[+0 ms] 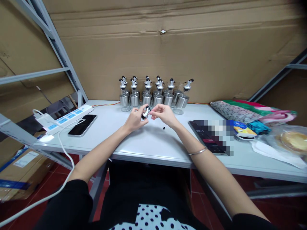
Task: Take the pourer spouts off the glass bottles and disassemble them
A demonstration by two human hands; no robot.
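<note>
My left hand [135, 120] is closed around a small silver-and-black pourer top [145, 113], held just above the table. My right hand [163, 114] meets it from the other side, thumb and fingertips pinched at the top's edge. Whatever sits in that pinch is too small to make out. A tiny black piece [164, 128] lies on the white table [141, 143] below my right hand. Behind both hands stand rows of glass bottles with steel sleeves [158, 99], most wearing similar silver-and-black pourer tops [171, 83].
At left lie a power strip [69, 118] with a white cable and a dark phone [82, 125]. To the right are a partly blurred tablet-like device [203, 134], a yellow-and-blue packet [243, 129], a patterned cloth bag [240, 111] and wrapped food [294, 140]. Cardboard [182, 54] backs the table.
</note>
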